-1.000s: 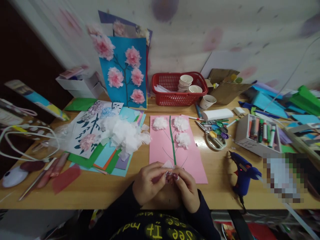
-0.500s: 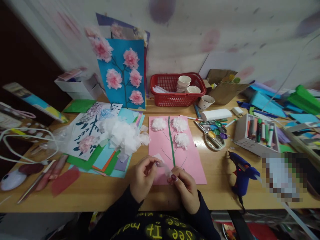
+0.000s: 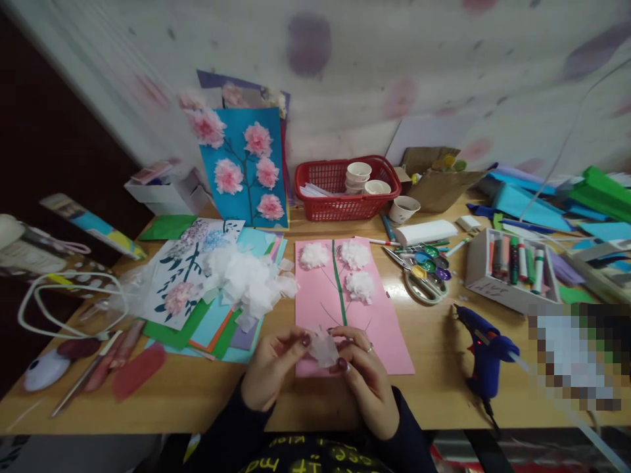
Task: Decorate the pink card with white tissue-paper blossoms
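Between my two hands is a small piece of white tissue paper (image 3: 323,347), thin and crinkled. My left hand (image 3: 276,364) pinches its left edge between thumb and finger. On the other side my right hand (image 3: 365,374), a ring on one finger, grips it with thumb and fingertips. Both hands are over the lower part of a pink sheet (image 3: 387,335). That sheet carries a green stem (image 3: 338,282), thin drawn branches and three white tissue flowers (image 3: 359,287). A heap of white tissue pieces (image 3: 254,279) lies left of the sheet, on coloured papers.
A blue glue gun (image 3: 486,358) with a red light stands at the right. Scissors (image 3: 426,289), a paint palette (image 3: 430,259) and a marker box (image 3: 513,282) lie behind it. At the back are a red basket (image 3: 325,209) and a blue flower picture (image 3: 210,177).
The tissue piece has been spread wider between my hands, and my right fingers have shifted up along it. The whole view has tilted up slightly, so the desk sits lower.
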The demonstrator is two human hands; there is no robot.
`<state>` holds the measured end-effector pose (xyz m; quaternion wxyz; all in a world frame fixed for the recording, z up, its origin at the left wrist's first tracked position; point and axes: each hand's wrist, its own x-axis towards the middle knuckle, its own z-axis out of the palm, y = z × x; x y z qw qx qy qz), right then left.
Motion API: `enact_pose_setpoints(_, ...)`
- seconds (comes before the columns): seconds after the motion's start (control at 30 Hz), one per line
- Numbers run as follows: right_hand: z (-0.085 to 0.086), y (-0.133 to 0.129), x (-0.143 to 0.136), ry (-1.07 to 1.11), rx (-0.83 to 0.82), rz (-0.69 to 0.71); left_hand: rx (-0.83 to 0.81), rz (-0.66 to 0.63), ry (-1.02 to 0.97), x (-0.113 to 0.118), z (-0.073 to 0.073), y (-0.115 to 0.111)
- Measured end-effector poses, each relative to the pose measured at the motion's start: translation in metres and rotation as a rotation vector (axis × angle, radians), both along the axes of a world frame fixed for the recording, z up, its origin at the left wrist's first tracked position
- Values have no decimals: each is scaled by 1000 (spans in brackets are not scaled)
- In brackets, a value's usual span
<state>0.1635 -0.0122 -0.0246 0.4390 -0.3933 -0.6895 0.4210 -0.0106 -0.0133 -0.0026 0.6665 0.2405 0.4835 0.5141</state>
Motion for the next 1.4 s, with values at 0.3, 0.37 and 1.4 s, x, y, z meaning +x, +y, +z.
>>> enact_pose_setpoints(0.3, -2, -3, 0, -10, 116, -45, -148, -116, -327, 18, -2, 1)
enact_pose_setpoints(0.37, -4, -4, 0, -9, 111, -47, -151, -93, -305, 21, -2, 1)
enact_pose_setpoints(1.4, -54, 13, 13, -170, 216, -142, 264, -325, 1904, -69, -33, 55)
